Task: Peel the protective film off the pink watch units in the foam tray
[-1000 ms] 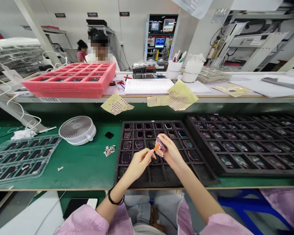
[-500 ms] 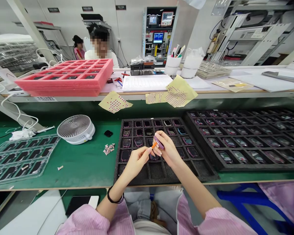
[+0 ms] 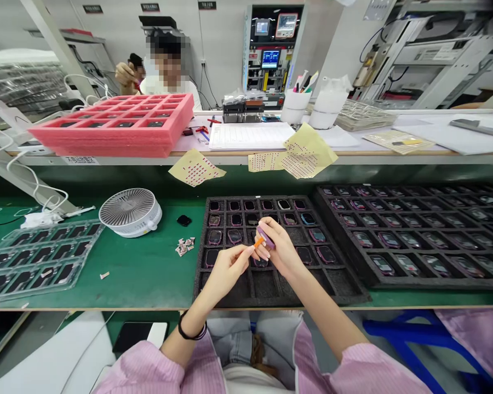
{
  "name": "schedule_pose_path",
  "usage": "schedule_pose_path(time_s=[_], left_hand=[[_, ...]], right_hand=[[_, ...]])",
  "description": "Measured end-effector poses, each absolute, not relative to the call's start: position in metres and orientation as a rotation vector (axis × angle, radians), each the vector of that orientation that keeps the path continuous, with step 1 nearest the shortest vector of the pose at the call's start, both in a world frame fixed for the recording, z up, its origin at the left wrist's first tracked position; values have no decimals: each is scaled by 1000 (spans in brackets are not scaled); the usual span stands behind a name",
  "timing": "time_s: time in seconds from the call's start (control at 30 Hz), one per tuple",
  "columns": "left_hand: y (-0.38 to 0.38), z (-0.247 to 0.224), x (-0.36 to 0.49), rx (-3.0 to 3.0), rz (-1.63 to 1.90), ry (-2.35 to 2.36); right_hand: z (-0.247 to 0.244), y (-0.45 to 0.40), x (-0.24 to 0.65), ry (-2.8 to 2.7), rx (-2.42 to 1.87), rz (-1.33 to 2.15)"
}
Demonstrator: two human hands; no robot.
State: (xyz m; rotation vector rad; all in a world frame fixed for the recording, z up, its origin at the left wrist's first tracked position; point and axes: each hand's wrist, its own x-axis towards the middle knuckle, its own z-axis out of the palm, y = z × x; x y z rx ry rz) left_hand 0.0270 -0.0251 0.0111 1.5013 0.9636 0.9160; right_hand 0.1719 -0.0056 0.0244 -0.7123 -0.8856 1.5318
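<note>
In the head view, my right hand (image 3: 285, 250) grips a purple watch case (image 3: 266, 237) on edge, its fingers wrapped around it. My left hand (image 3: 232, 267) pinches a thin orange stick (image 3: 259, 242) whose tip meets the near side of the case. What the tip touches is too small to make out. Both hands are held above a black foam tray (image 3: 240, 290), where watch cases such as this one (image 3: 215, 237) sit in square pockets. Part of the tray is hidden by my hands.
A second foam tray (image 3: 427, 282) of watches lies to the right. On the left are a white fan (image 3: 129, 213), a clear tray (image 3: 72, 271) of black parts, a black watch piece (image 3: 184, 220) and small tabs (image 3: 184, 246). A shelf edge (image 3: 230, 159) crosses behind, bearing a pink foam tray (image 3: 107, 145).
The view has shifted slightly. Both hands keep nearly the same pose, with the orange stick still against the watch case. In the background, a person's raised hand now shows.
</note>
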Motion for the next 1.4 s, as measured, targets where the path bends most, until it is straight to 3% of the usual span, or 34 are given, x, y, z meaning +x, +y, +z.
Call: schedule_pose_path(time_s=[0.1, 0.3, 0.5, 0.83, 1.0, 1.1, 1.4], left_hand=[[-25, 12, 22, 1490, 899, 944], [-27, 8, 25, 1407, 1017, 867], [-25, 7, 25, 1282, 1083, 958], [-18, -4, 21, 1196, 1098, 1070], [-7, -14, -42, 1530, 1052, 1434], [2, -23, -82, 1696, 848, 1834], [12, -40, -105, 1727, 485, 2174]], right_hand=[[21, -5, 170, -945, -768, 1483], [20, -4, 156, -719, -507, 1870], [14, 1, 149, -630, -507, 1857], [-14, -4, 150, -992, -871, 1417], [-32, 23, 244, -1226, -1303, 736], [-48, 40, 298, -1386, -1610, 480], [-67, 49, 330, -1757, -1774, 297]])
